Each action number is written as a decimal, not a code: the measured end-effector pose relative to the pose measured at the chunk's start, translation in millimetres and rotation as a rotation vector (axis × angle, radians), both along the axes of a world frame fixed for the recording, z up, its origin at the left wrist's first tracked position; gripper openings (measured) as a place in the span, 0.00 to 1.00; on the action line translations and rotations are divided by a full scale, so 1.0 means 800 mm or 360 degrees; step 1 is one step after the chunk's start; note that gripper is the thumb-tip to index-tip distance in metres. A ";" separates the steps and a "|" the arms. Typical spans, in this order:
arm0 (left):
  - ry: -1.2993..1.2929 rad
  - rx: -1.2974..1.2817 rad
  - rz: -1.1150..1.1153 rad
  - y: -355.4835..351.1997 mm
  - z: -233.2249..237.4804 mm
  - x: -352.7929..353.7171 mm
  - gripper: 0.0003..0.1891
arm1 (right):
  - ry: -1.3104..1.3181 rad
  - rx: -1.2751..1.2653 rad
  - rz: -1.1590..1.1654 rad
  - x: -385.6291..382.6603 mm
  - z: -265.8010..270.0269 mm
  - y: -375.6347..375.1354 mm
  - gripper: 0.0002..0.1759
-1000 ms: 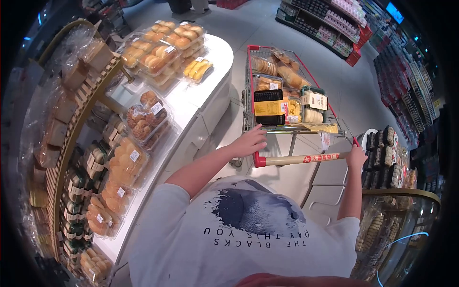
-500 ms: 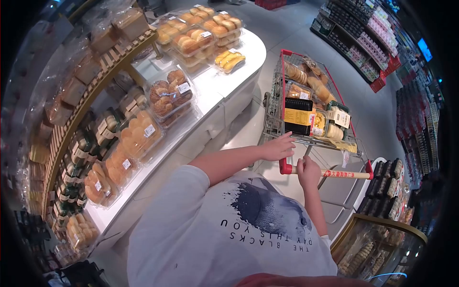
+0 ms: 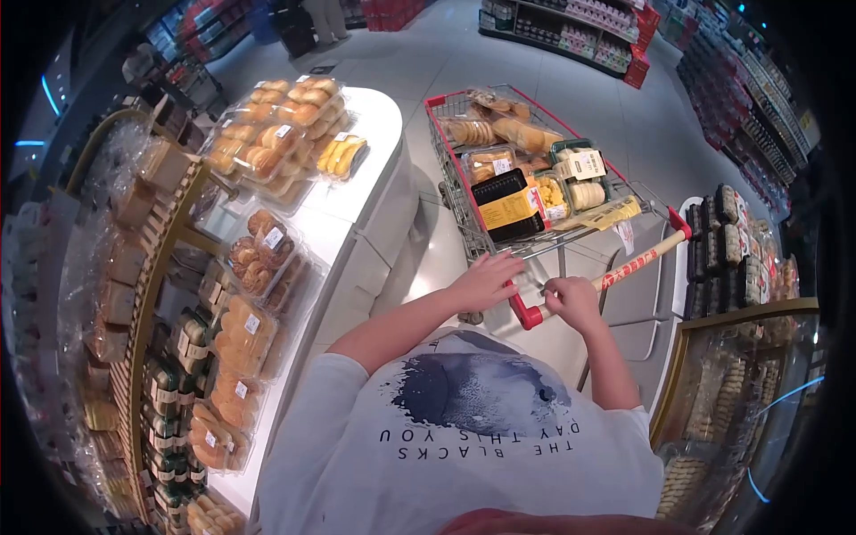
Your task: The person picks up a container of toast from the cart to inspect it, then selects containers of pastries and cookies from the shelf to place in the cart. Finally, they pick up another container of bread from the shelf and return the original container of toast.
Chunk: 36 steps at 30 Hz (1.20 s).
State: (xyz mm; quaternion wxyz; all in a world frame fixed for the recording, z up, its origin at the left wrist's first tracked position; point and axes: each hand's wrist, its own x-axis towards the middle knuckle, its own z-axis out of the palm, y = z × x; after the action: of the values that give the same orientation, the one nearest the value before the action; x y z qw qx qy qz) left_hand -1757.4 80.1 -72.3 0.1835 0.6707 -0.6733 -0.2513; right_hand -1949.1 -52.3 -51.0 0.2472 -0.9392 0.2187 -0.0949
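My right hand is wrapped round the pale handle bar of a metal shopping cart, near its red left end. My left hand lies at the cart's rear left corner, fingers stretched out beside the red bracket. Packaged breads fill the cart basket: a long loaf, a clear box of sliced rolls, a black tray with a yellow label and a green-edged pack with a cream label. A yellow packet lies nearest the handle.
To the left runs a white display counter with clear boxes of buns and a slatted wooden rack. Black-packed goods stand on a counter at right. Beyond the cart are tiled floor, shelves and a person's legs.
The view has turned, and the counter and cart now sit further left. The cart handle slants more steeply up to the right. Both hands stay at the cart's left rear end.
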 end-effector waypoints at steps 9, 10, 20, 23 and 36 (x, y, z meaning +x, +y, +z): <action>-0.0210 -0.0063 -0.0057 -0.067 -0.029 -0.020 0.20 | 0.0212 0.0046 0.0038 -0.082 -0.001 -0.075 0.11; -0.0239 -0.0058 -0.0047 -0.075 -0.033 -0.020 0.20 | 0.0220 0.0044 0.0045 -0.090 -0.001 -0.084 0.11; -0.0434 0.0466 0.0238 -0.071 -0.113 0.048 0.24 | 0.0471 0.0038 -0.0068 -0.138 0.004 -0.124 0.12; -0.0297 0.0682 0.0382 -0.053 -0.134 0.074 0.25 | 0.0666 -0.0017 -0.0123 -0.132 0.002 -0.127 0.14; 0.0423 0.1167 0.0774 0.120 -0.223 0.245 0.26 | 0.0826 -0.0048 -0.0345 0.112 -0.047 -0.073 0.21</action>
State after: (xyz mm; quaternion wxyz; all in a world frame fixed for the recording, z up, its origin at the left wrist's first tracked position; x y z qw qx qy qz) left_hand -1561.7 176.2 -250.4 0.0725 0.7919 -0.3335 -0.5064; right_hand -1859.9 -110.5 -88.3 0.1573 -0.9067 0.3725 0.1197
